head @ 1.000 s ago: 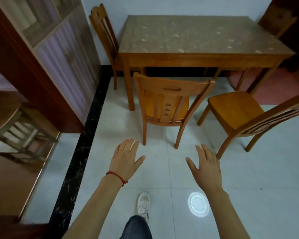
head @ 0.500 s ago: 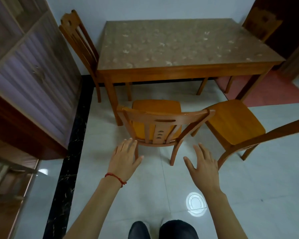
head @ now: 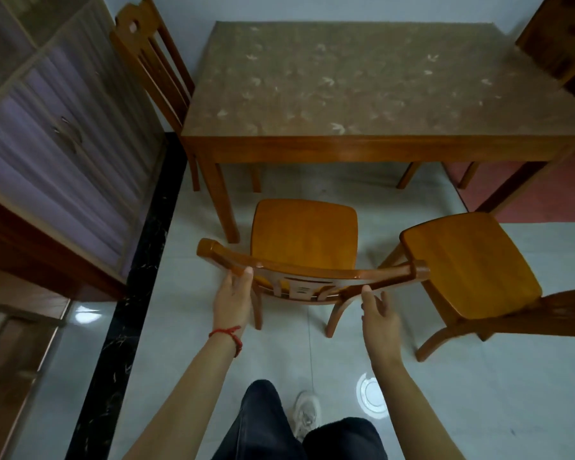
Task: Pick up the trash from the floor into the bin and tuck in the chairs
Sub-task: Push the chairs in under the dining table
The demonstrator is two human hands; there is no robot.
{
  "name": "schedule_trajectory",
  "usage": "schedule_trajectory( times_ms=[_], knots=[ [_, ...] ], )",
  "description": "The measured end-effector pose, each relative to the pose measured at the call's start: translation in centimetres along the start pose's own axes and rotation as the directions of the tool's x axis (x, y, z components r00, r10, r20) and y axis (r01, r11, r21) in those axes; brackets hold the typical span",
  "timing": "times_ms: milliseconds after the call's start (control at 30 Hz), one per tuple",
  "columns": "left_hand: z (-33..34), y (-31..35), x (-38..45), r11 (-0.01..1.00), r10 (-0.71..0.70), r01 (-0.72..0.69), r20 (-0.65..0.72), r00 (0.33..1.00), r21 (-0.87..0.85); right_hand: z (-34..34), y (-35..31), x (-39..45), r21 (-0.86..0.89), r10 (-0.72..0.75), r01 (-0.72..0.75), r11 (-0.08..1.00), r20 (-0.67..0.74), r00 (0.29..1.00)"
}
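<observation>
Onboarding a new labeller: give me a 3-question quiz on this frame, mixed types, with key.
1. True or false: the near chair is fully tucked under the table.
2. Which hand touches the chair's top rail? A) left hand only B) right hand only C) both
3. Fill in: the left wrist wears a ___ string.

Key: 1 false, its seat is clear of the table edge. 2 C. 3 red.
</observation>
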State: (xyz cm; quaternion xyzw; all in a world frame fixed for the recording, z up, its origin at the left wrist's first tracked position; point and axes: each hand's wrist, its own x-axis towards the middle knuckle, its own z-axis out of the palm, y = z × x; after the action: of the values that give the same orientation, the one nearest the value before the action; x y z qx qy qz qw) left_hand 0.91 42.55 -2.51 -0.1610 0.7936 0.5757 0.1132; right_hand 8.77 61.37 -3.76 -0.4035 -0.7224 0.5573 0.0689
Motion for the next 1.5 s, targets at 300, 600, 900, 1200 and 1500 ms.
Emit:
schedule_trajectory(
  times_ms=[300, 600, 900, 1200, 1500],
  knots=[
    [2.6, 1.1, 3.6, 0.983, -0.124, 0.116, -0.042, 0.991, -0.143, 2.0, -1.6, 3.5, 0.156, 0.055, -0.039, 0.987, -0.099, 0.994],
    [3.2, 1.4, 4.3, 0.971, -0.065, 0.03, -0.14, 0.988, -0.236, 2.9, -1.6, 4.7, 0.168, 0.03, -0.003, 0.986, -0.156, 0.987],
    [4.8, 3.7, 8.2, 0.977, -0.061, 0.023, -0.178, 0.982, -0.211, 4.0, -3.9, 8.9, 0.14, 0.002, 0.019, 0.99, -0.145, 0.989],
    [5.7, 6.7, 15.6, 0.987, -0.02, -0.013, -0.2, 0.98, -0.161, 7.9, -7.8, 14.4, 0.183, 0.018, 0.012, 0.983, -0.162, 0.987],
    [6.3, 10.6, 24.9, 0.987, -0.027, 0.001, -0.161, 0.987, -0.163, 12.8, -12.9, 20.2, 0.199, 0.034, 0.009, 0.98, -0.208, 0.978]
  ],
)
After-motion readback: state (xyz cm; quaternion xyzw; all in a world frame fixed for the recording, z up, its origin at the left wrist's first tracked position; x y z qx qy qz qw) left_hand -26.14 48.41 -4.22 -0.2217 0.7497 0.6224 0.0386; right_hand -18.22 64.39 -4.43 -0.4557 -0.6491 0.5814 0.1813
